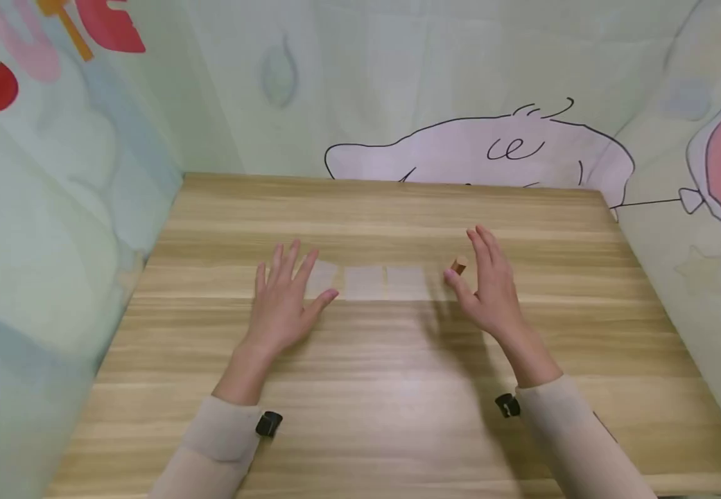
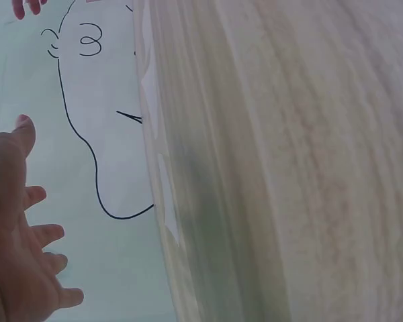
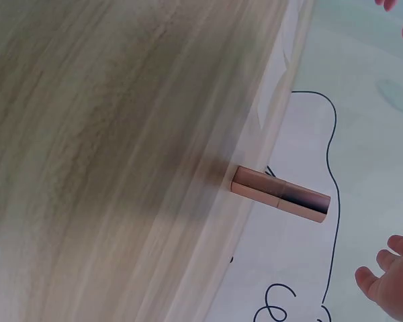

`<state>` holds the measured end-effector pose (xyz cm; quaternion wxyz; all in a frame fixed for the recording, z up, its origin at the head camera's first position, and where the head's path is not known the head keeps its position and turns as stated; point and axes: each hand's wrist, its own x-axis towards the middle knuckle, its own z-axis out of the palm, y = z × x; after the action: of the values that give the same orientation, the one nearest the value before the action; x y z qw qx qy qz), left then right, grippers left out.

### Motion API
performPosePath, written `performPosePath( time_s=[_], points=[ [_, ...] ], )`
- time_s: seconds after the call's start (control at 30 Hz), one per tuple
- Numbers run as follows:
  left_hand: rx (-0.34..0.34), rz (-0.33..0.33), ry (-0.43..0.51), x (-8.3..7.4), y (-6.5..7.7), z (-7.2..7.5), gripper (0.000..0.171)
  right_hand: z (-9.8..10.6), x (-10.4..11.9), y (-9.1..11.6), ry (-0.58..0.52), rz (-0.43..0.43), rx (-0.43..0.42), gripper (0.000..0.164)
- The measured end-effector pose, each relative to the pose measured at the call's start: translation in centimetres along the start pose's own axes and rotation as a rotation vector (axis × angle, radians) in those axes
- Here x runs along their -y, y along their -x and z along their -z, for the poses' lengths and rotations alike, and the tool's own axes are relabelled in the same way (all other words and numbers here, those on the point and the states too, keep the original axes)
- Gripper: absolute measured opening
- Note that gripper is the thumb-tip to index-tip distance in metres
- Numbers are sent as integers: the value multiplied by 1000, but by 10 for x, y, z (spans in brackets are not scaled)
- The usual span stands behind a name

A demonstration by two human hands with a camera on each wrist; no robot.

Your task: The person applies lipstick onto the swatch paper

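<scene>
A copper-coloured lipstick tube [image 1: 458, 265] with a squared body stands upright on the wooden table. My right hand [image 1: 491, 291] hovers around it with the fingers extended, its thumb overlapping the tube's base in the head view. In the right wrist view the tube [image 3: 281, 194] stands apart from the hand [image 3: 396, 285], untouched. My left hand [image 1: 282, 305] is spread over the table, holding nothing. Its thumb and index finger overlap the leftmost of three pale square patches. The middle patch [image 1: 364, 283] and the right patch [image 1: 405, 283] show fully between the hands.
The wood-grain table [image 1: 360, 402] reaches back to a pale printed curtain [image 1: 229, 83] with a cartoon outline. More curtain hangs along the left and right sides. Small black devices [image 1: 269, 423] sit at both sleeve cuffs.
</scene>
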<state>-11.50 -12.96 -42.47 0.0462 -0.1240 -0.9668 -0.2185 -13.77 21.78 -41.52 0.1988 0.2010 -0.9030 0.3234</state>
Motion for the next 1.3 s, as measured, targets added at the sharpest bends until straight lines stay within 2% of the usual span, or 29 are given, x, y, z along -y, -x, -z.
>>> performPosePath(
  time_s=[0.27, 0.6, 0.93, 1.3],
  points=[
    [58, 7, -8, -4, -6, -2, 79, -5, -5, 3, -34, -70, 37, 75],
    [103, 19, 12, -3, -9, -7, 77, -8, -8, 4, -8, -145, 122, 74],
    [111, 9, 12, -6, -12, -9, 74, -5, -11, 1, 6, -141, 138, 73],
    [118, -38, 34, -15, -21, -12, 71, -3, -17, 2, 15, -130, 138, 69]
  ],
)
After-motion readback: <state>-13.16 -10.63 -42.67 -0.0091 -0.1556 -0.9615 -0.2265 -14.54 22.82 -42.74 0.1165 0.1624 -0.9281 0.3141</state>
